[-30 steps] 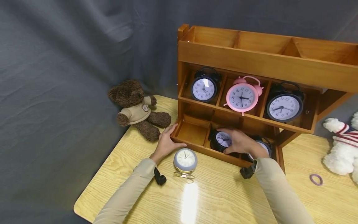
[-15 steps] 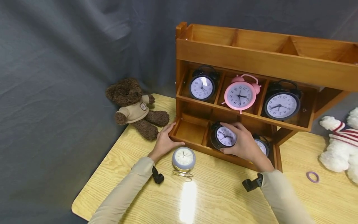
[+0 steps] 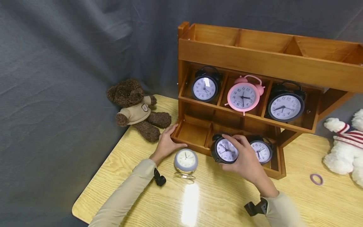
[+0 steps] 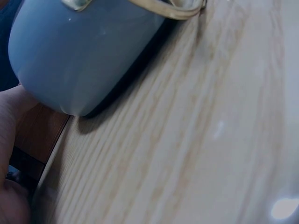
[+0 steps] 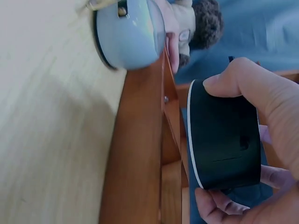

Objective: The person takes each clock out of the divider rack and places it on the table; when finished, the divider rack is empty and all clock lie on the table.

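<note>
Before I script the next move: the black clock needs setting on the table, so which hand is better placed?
The right hand: its fingers already grip the black clock above the shelf's front edge. The left hand rests on the shelf's corner.

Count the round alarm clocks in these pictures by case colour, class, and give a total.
Black round alarm clocks: 4
Pink round alarm clock: 1
Pale blue round alarm clock: 1
Total: 6

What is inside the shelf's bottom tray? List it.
In the bottom tray: a black clock at right and a bare left compartment. The right hand, holding another black clock, covers the middle.
</note>
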Tool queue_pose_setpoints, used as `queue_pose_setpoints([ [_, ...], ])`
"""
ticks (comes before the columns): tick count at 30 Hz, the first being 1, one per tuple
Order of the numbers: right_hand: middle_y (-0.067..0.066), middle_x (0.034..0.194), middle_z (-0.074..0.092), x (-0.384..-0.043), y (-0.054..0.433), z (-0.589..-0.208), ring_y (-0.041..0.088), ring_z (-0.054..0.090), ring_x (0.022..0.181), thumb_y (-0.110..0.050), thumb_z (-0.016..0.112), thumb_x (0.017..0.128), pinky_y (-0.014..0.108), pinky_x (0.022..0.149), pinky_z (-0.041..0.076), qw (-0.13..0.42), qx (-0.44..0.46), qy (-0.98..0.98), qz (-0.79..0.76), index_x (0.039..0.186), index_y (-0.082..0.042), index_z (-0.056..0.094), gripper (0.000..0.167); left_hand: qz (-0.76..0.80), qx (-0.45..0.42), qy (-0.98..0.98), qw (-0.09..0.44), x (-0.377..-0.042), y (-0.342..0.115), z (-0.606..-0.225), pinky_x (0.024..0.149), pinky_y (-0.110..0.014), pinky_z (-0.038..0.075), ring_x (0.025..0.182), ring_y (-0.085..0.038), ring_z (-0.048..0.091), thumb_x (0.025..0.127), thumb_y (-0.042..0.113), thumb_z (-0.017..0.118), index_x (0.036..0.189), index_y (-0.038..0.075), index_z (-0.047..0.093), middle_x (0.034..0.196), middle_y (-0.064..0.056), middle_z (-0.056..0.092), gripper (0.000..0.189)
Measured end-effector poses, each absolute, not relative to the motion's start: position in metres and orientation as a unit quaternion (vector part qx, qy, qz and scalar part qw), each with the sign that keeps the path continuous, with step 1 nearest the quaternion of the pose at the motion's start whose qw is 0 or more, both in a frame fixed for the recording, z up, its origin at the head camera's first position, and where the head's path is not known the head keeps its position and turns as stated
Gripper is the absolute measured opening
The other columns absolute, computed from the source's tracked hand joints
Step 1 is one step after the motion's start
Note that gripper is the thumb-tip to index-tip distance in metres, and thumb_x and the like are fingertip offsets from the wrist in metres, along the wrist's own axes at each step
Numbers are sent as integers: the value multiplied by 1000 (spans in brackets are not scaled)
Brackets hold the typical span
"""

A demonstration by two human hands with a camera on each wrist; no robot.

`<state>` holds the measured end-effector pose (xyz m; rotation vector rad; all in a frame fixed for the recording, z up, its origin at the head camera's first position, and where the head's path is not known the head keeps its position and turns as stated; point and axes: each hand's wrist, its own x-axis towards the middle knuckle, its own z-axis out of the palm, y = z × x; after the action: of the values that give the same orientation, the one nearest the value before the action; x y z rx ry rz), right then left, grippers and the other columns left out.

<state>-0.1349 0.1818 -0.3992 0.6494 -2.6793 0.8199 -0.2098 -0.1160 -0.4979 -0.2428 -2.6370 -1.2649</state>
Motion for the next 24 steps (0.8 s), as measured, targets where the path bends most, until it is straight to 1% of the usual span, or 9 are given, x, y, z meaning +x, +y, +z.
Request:
queue_pose_setpoints([
  [4,12,121,49,-121,178,-403,27,54,99,-20,91,48,46,76,49,125,216,-924,289,138,-18,54,97,-429,-77,-894,100,-209,-115,-498,110,-61,28,135,-35,44,58,37,93,144,19,48,146,-15,47,99],
  [9,8,119,50,-107,176,-411,23,55,98,-20,91,47,42,74,50,129,213,-924,290,137,-21,55,98,-429,-72,-895,98,-208,-115,-495,110,-61,27,136,-35,44,58,37,93,144,19,48,146,-16,47,99],
  [15,10,118,51,-91,170,-424,26,59,97,-19,91,46,43,73,52,135,198,-926,291,136,-20,56,97,-427,-66,-897,96,-206,-117,-494,110,-60,28,136,-35,44,58,36,93,144,19,48,146,-17,47,98],
  [19,9,118,52,-81,164,-433,27,60,98,-22,92,45,44,76,52,132,188,-929,290,135,-19,57,96,-427,-61,-898,89,-206,-117,-493,110,-60,28,136,-35,43,58,37,93,144,20,48,146,-17,47,99],
  [24,8,116,52,-76,157,-448,27,57,99,-27,92,45,44,79,50,123,182,-935,279,134,-17,57,96,-430,-64,-896,92,-207,-116,-494,110,-60,27,136,-35,44,58,37,93,144,20,48,146,-17,47,99],
])
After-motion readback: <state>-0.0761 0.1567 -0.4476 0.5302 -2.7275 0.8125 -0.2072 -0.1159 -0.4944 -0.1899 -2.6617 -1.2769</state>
